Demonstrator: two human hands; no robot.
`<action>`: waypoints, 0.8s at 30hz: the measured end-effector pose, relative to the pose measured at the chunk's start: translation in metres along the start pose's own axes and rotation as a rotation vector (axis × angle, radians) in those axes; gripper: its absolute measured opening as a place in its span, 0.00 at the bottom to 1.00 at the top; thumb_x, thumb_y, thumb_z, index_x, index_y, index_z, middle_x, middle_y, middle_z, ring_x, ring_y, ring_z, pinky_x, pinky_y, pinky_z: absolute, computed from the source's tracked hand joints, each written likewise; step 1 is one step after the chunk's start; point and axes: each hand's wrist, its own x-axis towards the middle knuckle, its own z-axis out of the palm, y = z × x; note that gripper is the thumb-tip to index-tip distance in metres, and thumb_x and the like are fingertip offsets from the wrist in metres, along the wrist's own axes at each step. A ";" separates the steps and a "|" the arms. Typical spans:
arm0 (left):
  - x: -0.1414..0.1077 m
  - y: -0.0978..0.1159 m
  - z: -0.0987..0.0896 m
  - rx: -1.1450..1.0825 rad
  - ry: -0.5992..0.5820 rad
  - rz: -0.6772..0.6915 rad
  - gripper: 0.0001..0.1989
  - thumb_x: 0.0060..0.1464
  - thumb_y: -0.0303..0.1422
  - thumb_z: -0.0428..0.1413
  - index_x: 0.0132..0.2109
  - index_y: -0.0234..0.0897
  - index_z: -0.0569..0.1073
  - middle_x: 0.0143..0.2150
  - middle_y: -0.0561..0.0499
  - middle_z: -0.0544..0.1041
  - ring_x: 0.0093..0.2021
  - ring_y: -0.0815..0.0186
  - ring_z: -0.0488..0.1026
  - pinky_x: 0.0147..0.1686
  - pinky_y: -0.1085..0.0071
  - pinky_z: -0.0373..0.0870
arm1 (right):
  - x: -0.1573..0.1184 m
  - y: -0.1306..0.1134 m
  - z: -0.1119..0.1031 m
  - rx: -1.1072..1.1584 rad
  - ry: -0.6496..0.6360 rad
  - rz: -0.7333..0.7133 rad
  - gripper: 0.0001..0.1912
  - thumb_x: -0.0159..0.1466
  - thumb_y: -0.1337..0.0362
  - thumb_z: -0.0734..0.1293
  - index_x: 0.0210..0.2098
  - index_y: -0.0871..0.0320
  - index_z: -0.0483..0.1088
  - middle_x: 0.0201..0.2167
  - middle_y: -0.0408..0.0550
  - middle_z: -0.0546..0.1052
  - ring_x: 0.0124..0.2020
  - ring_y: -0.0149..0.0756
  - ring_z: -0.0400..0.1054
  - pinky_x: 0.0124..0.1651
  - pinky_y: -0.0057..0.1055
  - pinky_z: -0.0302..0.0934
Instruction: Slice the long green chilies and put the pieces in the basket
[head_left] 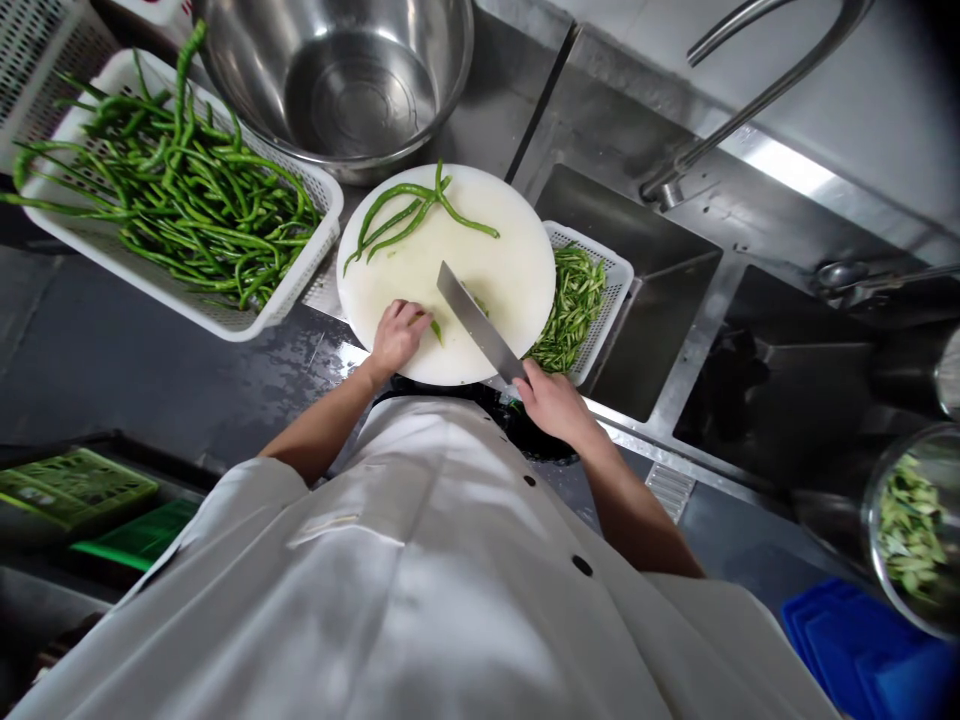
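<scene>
My left fingers (417, 319) hold a pepper (437, 332), my right fingers (529, 382) grip the cleaver (480, 322). I should curl the left inward

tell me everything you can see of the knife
The knife has a long, broad, flat blade that looks like plain grey metal. The right hand grips its handle and mostly hides it, so the handle's material can't be told. The blade slants across the round white board, its far end pointing away from the person and toward their left. Whether it touches the board is unclear.
</scene>
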 end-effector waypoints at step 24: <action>0.005 -0.023 -0.013 0.000 -0.023 0.092 0.19 0.73 0.29 0.41 0.48 0.38 0.77 0.47 0.43 0.77 0.47 0.56 0.69 0.50 0.59 0.72 | 0.011 0.004 0.011 0.198 0.066 0.045 0.21 0.78 0.57 0.53 0.63 0.61 0.63 0.45 0.60 0.81 0.46 0.52 0.75 0.44 0.36 0.62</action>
